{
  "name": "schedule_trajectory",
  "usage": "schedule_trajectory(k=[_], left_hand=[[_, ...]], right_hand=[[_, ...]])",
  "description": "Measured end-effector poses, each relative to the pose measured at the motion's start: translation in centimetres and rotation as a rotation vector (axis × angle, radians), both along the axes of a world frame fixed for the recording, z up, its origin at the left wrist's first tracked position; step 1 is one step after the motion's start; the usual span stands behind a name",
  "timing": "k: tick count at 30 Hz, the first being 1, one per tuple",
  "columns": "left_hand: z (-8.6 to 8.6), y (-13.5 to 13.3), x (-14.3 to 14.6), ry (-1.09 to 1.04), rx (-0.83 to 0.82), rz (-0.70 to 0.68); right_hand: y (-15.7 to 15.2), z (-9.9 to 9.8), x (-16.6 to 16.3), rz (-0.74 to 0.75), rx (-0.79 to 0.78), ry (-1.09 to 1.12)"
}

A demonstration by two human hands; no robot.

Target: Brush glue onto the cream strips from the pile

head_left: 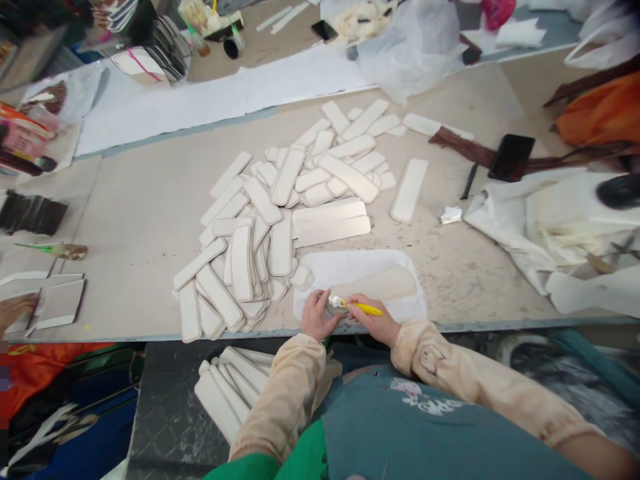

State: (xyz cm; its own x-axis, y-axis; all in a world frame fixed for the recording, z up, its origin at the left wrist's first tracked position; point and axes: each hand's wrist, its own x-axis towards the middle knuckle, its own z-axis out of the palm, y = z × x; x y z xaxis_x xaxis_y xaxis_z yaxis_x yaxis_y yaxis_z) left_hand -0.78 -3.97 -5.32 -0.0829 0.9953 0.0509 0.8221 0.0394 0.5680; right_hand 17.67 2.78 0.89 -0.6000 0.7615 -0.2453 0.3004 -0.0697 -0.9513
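Note:
My right hand (375, 323) is closed round a small brush with a yellow handle (369, 309); white matter covers its tip. Curled beside that tip, my left hand (315, 317) grips a small grey object (339, 309), partly hidden by the fingers, whose kind I cannot tell. Both hands are over a white rounded sheet (325, 262) at the table's front edge. A beige strip (387, 283) lies on this sheet, its left end near my hands. Just behind the sheet, off-white rounded strips (333, 223) lie side by side.
A loose heap of off-white strips (287, 177) spreads behind and left. More strips (227, 393) rest on a dark surface below the table. To the right are a phone (511, 158), a black pen (469, 181) and white plastic (505, 217). Another person's hand (17, 310) shows at far left.

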Motion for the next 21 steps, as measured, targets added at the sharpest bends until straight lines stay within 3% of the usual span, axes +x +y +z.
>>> schedule_trajectory(k=[6, 17, 21], left_hand=[[0.0, -0.1, -0.1, 0.013, 0.01, -0.015], [-0.4, 0.2, -0.2, 0.024, 0.062, -0.024], [-0.3, 0.2, -0.2, 0.026, 0.052, -0.03]], right_hand=[[0.7, -0.6, 0.9, -0.067, 0.066, -0.116], [5.1, -0.8, 10.7, -0.43, 0.18, -0.349], [4.6, 0.0, 11.0, -0.444, 0.222, -0.308]])
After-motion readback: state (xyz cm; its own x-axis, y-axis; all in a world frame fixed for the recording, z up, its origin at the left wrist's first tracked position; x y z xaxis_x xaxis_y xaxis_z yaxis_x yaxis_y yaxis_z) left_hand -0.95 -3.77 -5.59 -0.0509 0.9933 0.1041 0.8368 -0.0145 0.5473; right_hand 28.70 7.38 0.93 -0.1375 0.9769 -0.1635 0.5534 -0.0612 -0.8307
